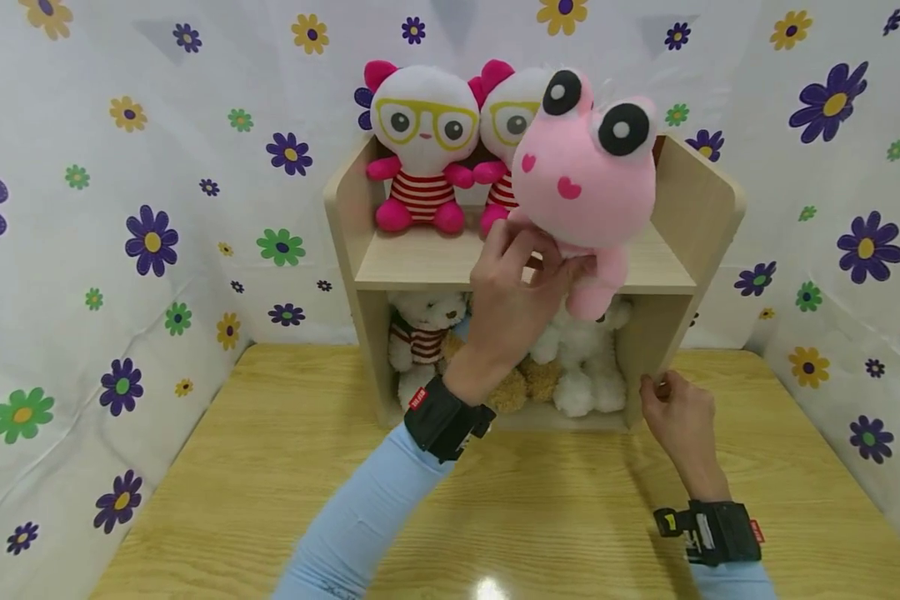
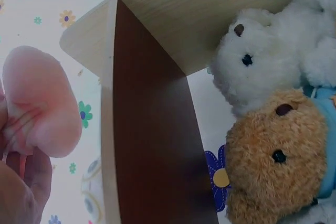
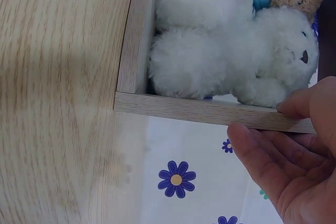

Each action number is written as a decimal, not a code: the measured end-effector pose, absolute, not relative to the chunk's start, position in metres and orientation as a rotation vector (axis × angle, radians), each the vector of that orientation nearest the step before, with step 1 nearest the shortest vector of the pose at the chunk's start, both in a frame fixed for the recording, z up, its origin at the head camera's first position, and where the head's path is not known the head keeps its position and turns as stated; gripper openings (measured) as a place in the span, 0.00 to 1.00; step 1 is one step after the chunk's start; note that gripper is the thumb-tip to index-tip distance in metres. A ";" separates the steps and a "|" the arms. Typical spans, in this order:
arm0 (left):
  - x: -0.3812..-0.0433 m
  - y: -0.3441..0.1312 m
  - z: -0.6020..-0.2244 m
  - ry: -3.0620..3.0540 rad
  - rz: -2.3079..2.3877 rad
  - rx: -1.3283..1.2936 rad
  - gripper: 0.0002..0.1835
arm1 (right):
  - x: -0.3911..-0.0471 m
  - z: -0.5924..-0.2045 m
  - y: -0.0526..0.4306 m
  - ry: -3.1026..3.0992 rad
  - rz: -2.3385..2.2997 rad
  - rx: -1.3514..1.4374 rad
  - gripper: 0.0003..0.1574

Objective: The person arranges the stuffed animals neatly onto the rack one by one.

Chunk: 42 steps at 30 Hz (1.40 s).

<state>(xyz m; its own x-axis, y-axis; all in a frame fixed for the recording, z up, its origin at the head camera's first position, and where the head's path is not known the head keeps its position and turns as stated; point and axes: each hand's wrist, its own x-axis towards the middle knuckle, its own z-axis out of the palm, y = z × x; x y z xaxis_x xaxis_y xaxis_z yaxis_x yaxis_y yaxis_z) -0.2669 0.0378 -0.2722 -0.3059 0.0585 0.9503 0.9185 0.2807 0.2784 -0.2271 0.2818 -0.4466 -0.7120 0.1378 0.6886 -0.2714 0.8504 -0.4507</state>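
A pink frog plush toy [image 1: 600, 183] with black-and-white eyes is up in front of the top shelf, gripped low on its body by my left hand [image 1: 513, 304]. In the left wrist view part of the plush and my fingers [image 2: 39, 174] show at the left edge. My right hand [image 1: 682, 421] pinches the right side panel [image 3: 210, 112] of the wooden shelf unit [image 1: 427, 262], thumb inside and fingers outside. On the top shelf sit two white-and-pink plush toys [image 1: 423, 117] with yellow glasses; the frog plush partly hides the right one.
In the lower compartment sit a white bear in a striped shirt [image 1: 423, 333], a brown bear [image 2: 278, 150] and a fluffy white bear [image 3: 210, 51]. My left arm partly blocks them. The unit stands on a wooden table [image 1: 285, 483] before a flower-patterned backdrop [image 1: 195, 125].
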 end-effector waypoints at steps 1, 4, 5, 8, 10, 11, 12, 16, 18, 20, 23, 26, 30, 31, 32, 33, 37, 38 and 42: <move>-0.270 0.042 -0.271 -1.614 -1.152 -0.921 0.15 | -0.227 -0.446 0.282 -2.265 0.696 0.089 0.12; -0.279 0.055 -0.269 -1.631 -1.110 -0.924 0.15 | -0.227 -0.445 0.282 -2.276 0.703 0.070 0.12; -0.281 0.059 -0.269 -1.645 -1.080 -0.918 0.15 | -0.227 -0.445 0.282 -2.278 0.703 0.066 0.12; -0.285 0.071 -0.271 -1.693 -0.962 -0.876 0.16 | -0.227 -0.446 0.282 -2.281 0.699 0.059 0.13; -0.287 0.078 -0.273 -1.722 -0.876 -0.841 0.18 | -0.227 -0.447 0.282 -2.279 0.696 0.065 0.13; -0.287 0.081 -0.273 -1.734 -0.833 -0.818 0.19 | -0.227 -0.448 0.282 -2.277 0.693 0.068 0.13; -0.287 0.083 -0.273 -1.749 -0.805 -0.801 0.19 | -0.228 -0.448 0.282 -2.273 0.692 0.073 0.12; -0.288 0.085 -0.274 -1.837 -0.746 -0.782 0.19 | -0.229 -0.450 0.282 -2.263 0.689 0.097 0.11; -0.287 0.083 -0.277 -1.892 -0.699 -0.821 0.18 | -0.229 -0.450 0.282 -2.260 0.695 0.103 0.11; -0.287 0.080 -0.281 -1.949 -0.616 -0.876 0.19 | -0.229 -0.450 0.282 -2.257 0.697 0.098 0.11; -0.286 0.078 -0.286 -2.002 -0.488 -0.949 0.23 | -0.228 -0.450 0.283 -2.255 0.697 0.093 0.11; -0.286 0.080 -0.286 -2.033 -0.389 -0.984 0.26 | -0.228 -0.449 0.283 -2.253 0.694 0.095 0.10; -0.286 0.087 -0.282 -2.061 -0.264 -1.001 0.28 | -0.228 -0.449 0.284 -2.249 0.702 0.099 0.10; -0.286 0.089 -0.281 -2.070 -0.230 -0.992 0.28 | -0.228 -0.449 0.284 -2.247 0.705 0.099 0.10; -0.286 0.091 -0.280 -2.073 -0.198 -0.977 0.27 | -0.228 -0.449 0.284 -2.246 0.704 0.098 0.10; -0.287 0.093 -0.279 -2.076 -0.180 -0.965 0.27 | -0.228 -0.449 0.284 -2.248 0.704 0.098 0.10; -0.289 0.101 -0.275 -2.098 -0.126 -0.921 0.25 | -0.227 -0.449 0.284 -2.252 0.702 0.086 0.10; -0.290 0.103 -0.274 -2.114 -0.120 -0.914 0.25 | -0.227 -0.449 0.284 -2.251 0.703 0.082 0.10; -0.293 0.107 -0.270 -2.242 -0.069 -0.873 0.26 | -0.227 -0.449 0.283 -2.248 0.702 0.088 0.10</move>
